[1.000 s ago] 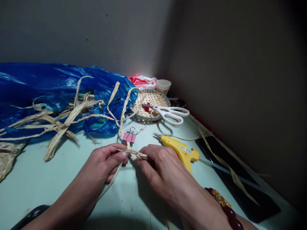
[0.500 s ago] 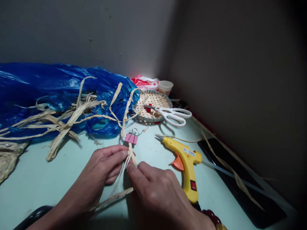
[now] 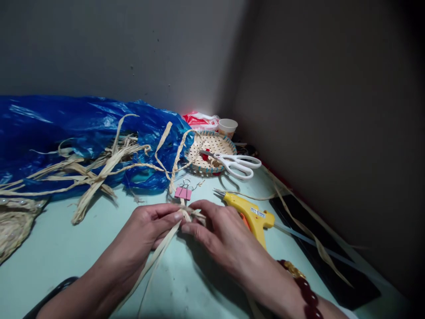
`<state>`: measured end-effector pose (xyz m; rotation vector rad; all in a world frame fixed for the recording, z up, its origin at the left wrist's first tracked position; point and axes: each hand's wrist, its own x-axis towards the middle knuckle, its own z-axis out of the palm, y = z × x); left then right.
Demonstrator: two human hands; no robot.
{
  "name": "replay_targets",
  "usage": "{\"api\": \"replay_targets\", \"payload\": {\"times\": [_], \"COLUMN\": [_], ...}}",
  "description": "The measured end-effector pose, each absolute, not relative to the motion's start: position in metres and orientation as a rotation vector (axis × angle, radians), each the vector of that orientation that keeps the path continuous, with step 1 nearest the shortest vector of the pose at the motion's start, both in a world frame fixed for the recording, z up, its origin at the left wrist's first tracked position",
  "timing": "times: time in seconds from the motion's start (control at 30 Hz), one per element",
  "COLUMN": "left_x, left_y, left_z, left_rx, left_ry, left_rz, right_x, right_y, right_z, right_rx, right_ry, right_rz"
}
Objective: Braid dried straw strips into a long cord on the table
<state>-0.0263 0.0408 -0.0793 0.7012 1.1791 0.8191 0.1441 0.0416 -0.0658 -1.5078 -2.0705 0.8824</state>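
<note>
Pale raffia strands point(image 3: 166, 241) run from under a pink binder clip point(image 3: 183, 193) toward me, crossing over each other just below it. My left hand point(image 3: 146, 228) pinches them between thumb and fingers close to the clip. Opposite it, my right hand point(image 3: 221, 228) curls its fingers round a strand folded out to the right, with the thumb below. The fingertips of both hands almost meet at the crossing. A plaited length of raffia point(image 3: 175, 164) rises behind the clip. Two strands trail loose past my left wrist.
A yellow glue gun point(image 3: 255, 215) lies right of my right hand, partly covered by it. Behind are white-handled scissors point(image 3: 241, 166) on a woven basket point(image 3: 212, 141) and a paper cup point(image 3: 228, 126). Raffia point(image 3: 99, 179) lies on a blue plastic bag point(image 3: 76, 115); a black tablet-like slab point(image 3: 332, 257) is at right.
My right hand has turned and lifted, its fingers now spread over a strand brought out to the right beside the clip. The loose strands now hang down to the left.
</note>
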Motion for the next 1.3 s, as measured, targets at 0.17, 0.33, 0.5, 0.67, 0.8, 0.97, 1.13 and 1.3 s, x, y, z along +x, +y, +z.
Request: {"api": "replay_targets", "payload": {"times": [0.17, 0.33, 0.5, 0.67, 0.8, 0.97, 1.13, 1.3], "left_x": [-0.025, -0.022, -0.025, -0.029, -0.031, -0.035, -0.040, -0.040], "left_y": [0.042, 0.047, 0.045, 0.045, 0.047, 0.051, 0.053, 0.055], "left_z": [-0.077, -0.073, -0.075, -0.077, -0.074, -0.070, -0.069, -0.072], "left_rx": [0.807, 0.939, 0.870, 0.835, 0.807, 0.683, 0.643, 0.650], "left_ry": [1.325, 1.384, 1.328, 1.257, 1.200, 1.111, 1.047, 1.053], "left_rz": [0.810, 0.780, 0.745, 0.746, 0.738, 0.690, 0.682, 0.662], "right_x": [0.144, 0.146, 0.147, 0.147, 0.147, 0.148, 0.145, 0.143], "right_y": [0.043, 0.045, 0.043, 0.044, 0.044, 0.044, 0.044, 0.043], "right_z": [-0.064, -0.062, -0.064, -0.063, -0.061, -0.061, -0.064, -0.064], "right_rx": [-1.495, -1.507, -1.516, -1.555, -1.563, -1.547, -1.568, -1.582], "right_ry": [-2.152, -2.207, -2.213, -2.203, -2.210, -2.220, -2.234, -2.236], "right_rz": [0.785, 0.602, 0.580, 0.559, 0.553, 0.616, 0.627, 0.635]}}
